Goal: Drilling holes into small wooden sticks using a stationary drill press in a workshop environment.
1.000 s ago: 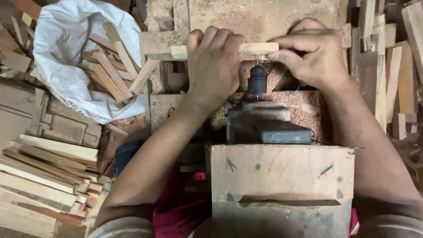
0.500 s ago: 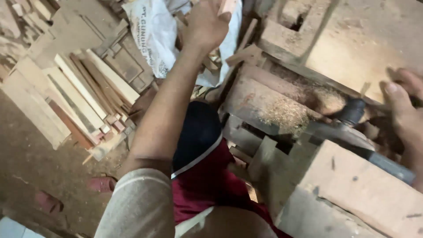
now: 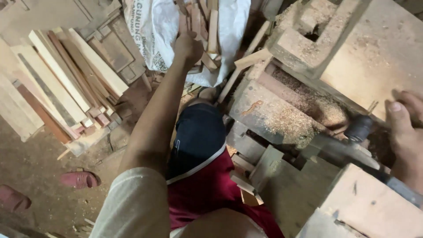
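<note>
My left hand point(image 3: 187, 46) reaches far forward into a white sack point(image 3: 152, 39) full of short wooden sticks point(image 3: 213, 26). Its fingers curl down around one stick that rises above the knuckles. My right hand point(image 3: 405, 136) sits at the right edge of the view, thumb up and fingers apart. It rests on the wooden bench beside a dark round drill chuck point(image 3: 359, 128) and holds nothing that I can see. Sawdust point(image 3: 286, 119) covers the ledge left of the chuck.
Long pale planks point(image 3: 66, 79) lie stacked on the floor at the left. Two red sandals point(image 3: 79, 180) lie on the dirt floor below them. A large wooden bench top point(image 3: 374, 57) fills the upper right, and a wooden block point(image 3: 374, 207) the lower right.
Both hands held a stick at the chuck a second ago. My left hand has since swung left to the sack, the view turned with it, and my right hand stayed near the chuck.
</note>
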